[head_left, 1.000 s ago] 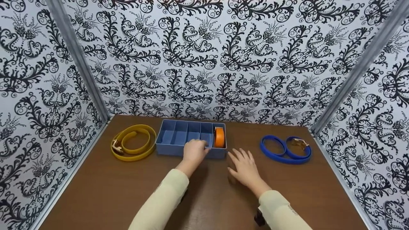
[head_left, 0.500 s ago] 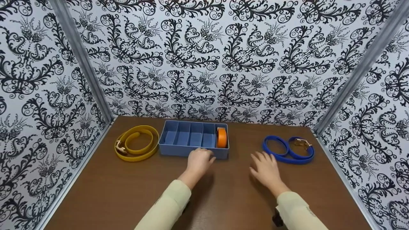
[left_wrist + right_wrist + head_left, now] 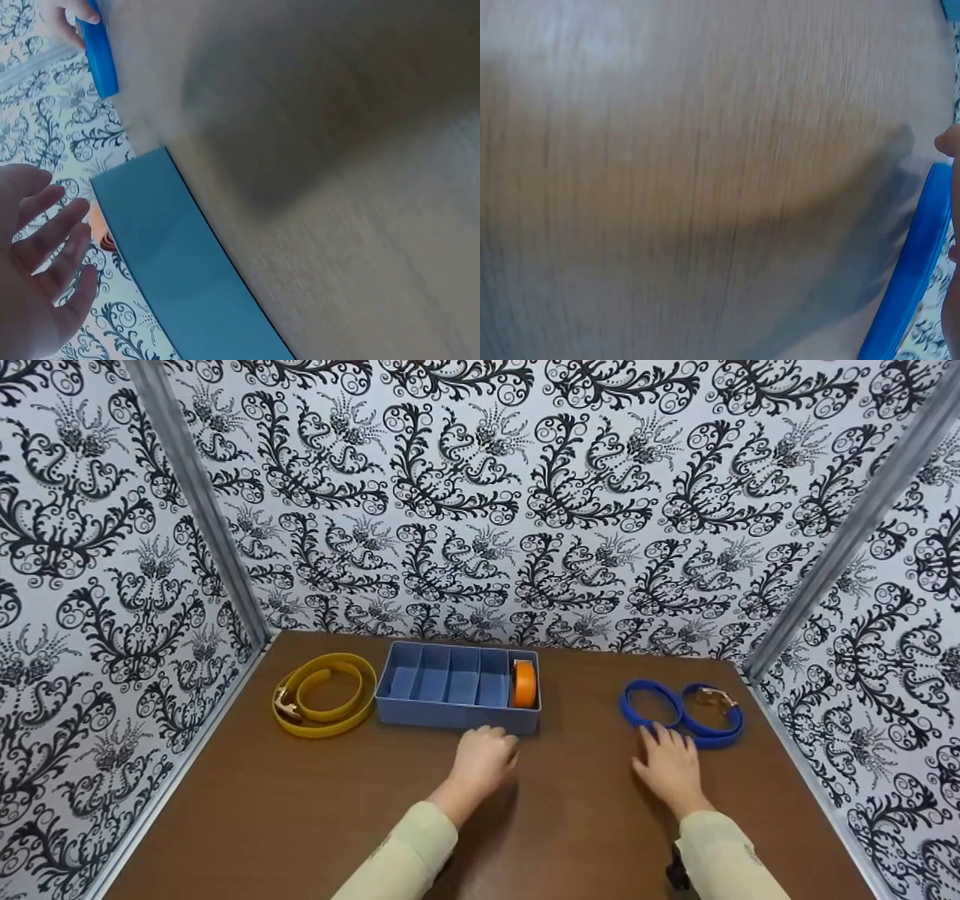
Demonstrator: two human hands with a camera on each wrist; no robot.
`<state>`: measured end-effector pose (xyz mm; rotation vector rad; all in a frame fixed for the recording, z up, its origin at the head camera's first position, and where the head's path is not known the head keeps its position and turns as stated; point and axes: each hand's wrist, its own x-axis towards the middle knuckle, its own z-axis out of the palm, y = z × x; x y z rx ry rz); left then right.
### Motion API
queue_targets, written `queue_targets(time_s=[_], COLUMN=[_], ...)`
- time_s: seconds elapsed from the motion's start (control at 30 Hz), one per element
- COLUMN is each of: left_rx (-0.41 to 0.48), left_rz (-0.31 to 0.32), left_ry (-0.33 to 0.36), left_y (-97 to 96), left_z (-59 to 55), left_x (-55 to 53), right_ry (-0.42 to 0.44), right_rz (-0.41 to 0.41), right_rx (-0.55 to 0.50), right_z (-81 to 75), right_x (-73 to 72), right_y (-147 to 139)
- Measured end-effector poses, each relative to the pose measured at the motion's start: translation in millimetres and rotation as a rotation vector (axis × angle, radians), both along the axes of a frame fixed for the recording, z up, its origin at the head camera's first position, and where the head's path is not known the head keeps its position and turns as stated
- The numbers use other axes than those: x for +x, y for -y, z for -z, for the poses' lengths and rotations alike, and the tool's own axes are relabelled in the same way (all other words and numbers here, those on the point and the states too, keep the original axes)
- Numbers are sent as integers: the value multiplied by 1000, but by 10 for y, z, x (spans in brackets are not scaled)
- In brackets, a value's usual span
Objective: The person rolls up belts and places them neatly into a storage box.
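My right hand [image 3: 670, 765] reaches the near side of a blue belt [image 3: 716, 741] with a gold-toned buckle, laid in two loops. Its fingers are over or against the band; contact is hard to tell. In the right wrist view the blue belt [image 3: 909, 270] runs beside that hand, mostly out of frame. My left hand [image 3: 484, 761] hovers just in front of a grey-blue divided box [image 3: 442, 715]. The left wrist view shows its fingers [image 3: 64, 244] loosely bent, holding nothing. A rolled orange belt [image 3: 526, 685] stands in the box's rightmost compartment.
A coiled yellow belt [image 3: 326, 730] with a gold-toned buckle lies left of the box. Patterned walls [image 3: 480, 510] enclose the brown table [image 3: 300, 810] at the back and both sides.
My right hand has moved right, from beside the box to the blue belt. My left hand has drawn back from the box's front edge towards me.
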<state>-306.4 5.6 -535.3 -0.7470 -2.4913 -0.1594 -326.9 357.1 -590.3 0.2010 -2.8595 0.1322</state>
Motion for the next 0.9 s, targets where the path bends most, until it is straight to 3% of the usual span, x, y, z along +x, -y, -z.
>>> queue_targets(time_s=[0.3,0.47,0.6,0.9], left_rx=[-192,-250,-266,-349], left_rz=[66,83,97,108], left_ry=[28,-18,-44,15], left_y=[-94,-145,-172,-195], left_z=[66,120,124,60], left_x=[176,242,277,368], right_ry=[96,111,95,21], right_rz=[11,25,42,15], right_rx=[-37,-14,-7,21], right_z=[-30,-24,-31,-81], right_x=[-28,-69,-90,-83], right_y=[-65,-75,-73,-8])
